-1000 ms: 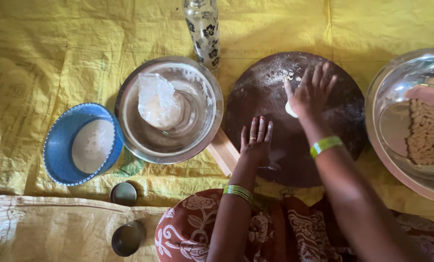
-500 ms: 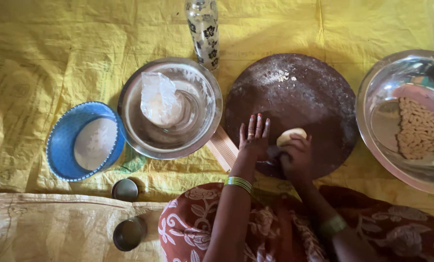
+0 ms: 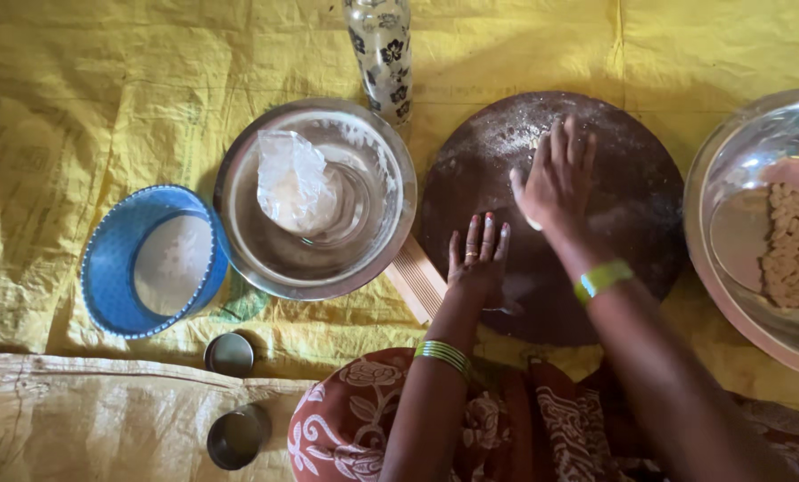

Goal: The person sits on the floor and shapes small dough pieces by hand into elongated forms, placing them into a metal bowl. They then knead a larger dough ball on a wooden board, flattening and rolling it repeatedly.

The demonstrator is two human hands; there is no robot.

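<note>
A round dark wooden board [image 3: 636, 210], dusted with flour, lies on a yellow sheet in front of me. My right hand [image 3: 556, 178] presses flat on the middle of the board, fingers spread. A small pale piece of dough [image 3: 532, 223] peeks out under the heel of that palm. My left hand [image 3: 477, 259] rests flat on the board's near left edge, holding nothing. Both wrists wear green bangles.
Left of the board stands a steel bowl [image 3: 239, 223] with a clear plastic bag [image 3: 292, 183] in it. A blue bowl [image 3: 114, 259] of flour is further left. A patterned glass bottle [image 3: 382, 45] stands behind. A large steel dish [image 3: 721, 178] with ridged dough pieces [image 3: 797, 250] is right. Two small steel cups [image 3: 230, 354] sit near my knee.
My right hand, which held the dough at the board's near edge half a second ago, has pushed forward to the middle and now lies flat over it. The left hand stayed put.
</note>
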